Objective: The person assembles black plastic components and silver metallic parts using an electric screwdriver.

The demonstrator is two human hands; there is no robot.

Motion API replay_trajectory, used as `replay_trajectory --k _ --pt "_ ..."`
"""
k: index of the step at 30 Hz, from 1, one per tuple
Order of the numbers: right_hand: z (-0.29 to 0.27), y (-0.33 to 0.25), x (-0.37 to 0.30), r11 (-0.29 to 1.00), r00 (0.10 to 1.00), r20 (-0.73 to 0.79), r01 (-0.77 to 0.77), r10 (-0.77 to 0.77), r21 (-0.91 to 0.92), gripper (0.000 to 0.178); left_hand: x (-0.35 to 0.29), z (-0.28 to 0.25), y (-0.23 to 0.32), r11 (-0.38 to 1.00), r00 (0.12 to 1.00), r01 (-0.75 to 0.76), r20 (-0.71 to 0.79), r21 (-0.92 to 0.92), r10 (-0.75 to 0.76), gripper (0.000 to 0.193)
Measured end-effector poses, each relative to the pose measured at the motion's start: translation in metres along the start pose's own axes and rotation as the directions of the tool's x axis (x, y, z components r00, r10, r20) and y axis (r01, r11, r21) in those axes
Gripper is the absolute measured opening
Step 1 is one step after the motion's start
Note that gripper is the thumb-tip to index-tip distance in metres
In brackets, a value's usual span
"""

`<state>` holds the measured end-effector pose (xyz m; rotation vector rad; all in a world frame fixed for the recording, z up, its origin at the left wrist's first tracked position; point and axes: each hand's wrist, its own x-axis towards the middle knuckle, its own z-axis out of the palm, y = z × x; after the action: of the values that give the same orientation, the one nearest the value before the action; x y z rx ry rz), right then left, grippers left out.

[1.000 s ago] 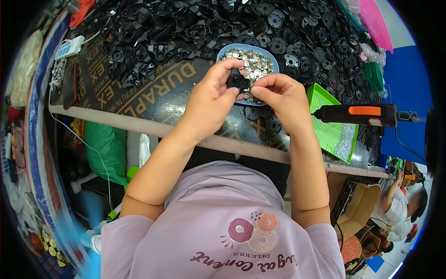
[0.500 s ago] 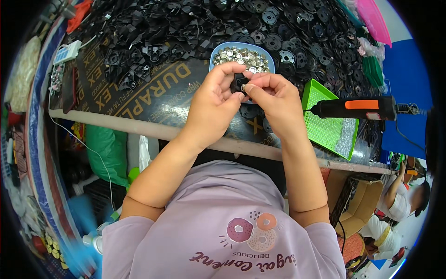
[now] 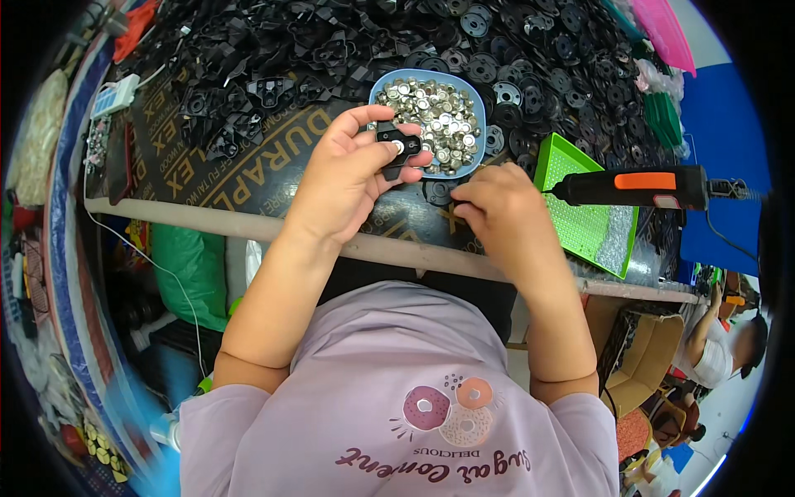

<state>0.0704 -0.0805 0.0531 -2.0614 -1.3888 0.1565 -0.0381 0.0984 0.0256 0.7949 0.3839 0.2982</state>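
Note:
My left hand [image 3: 335, 178] is closed on a black plastic part [image 3: 404, 142], holding it over the near left edge of a blue bowl [image 3: 483, 108]. A small silver metal cap [image 3: 398, 147] sits in the middle of that part, and my thumb presses beside it. Several loose silver caps [image 3: 439, 116] fill the bowl. My right hand [image 3: 507, 211] is low over the table to the right, its thumb and fingers pinched together. A black disc [image 3: 436, 193] lies just left of those fingertips; whatever is between them is too dark to make out.
Heaps of black plastic parts [image 3: 290, 50] and black discs [image 3: 546, 66] cover the back of the table. On the right, a black and orange electric screwdriver [image 3: 638, 189] extends over a green tray [image 3: 617, 269] with small silver pieces. Another person [image 3: 720, 356] is at the far right.
My hands have come apart. The left has moved left with the black part, uncovering the bowl of caps; the right has let go of the part and dropped toward the table.

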Motion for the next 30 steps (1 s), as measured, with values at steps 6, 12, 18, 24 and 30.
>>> replay_trajectory --k 6,12,18,24,30 --pt "0.019 0.0 -0.019 0.987 0.998 0.009 0.066 -0.065 -0.147 0.011 -0.001 0.007 -0.004 0.997 0.999 0.039 0.024 -0.06 -0.037 0.034" --pt "0.02 -0.001 -0.013 0.994 0.995 0.034 0.096 -0.094 -0.061 0.032 -0.002 0.004 -0.007 0.993 0.993 0.08 0.095 -0.091 -0.071 0.038" --pt "0.017 -0.009 -0.009 0.989 0.994 0.108 0.037 -0.022 -0.14 0.029 -0.005 0.01 -0.003 0.991 0.992 0.104 0.079 -0.08 -0.098 0.039" --pt "0.013 -0.011 -0.009 0.987 0.984 0.174 -0.014 0.042 -0.16 0.031 -0.007 0.007 -0.003 0.993 0.992 0.11 0.065 -0.041 -0.107 0.038" --pt "0.016 -0.004 -0.014 0.998 0.985 0.171 0.034 -0.024 -0.054 0.023 -0.005 0.003 -0.003 0.992 0.991 0.112 0.076 -0.05 -0.108 0.039"
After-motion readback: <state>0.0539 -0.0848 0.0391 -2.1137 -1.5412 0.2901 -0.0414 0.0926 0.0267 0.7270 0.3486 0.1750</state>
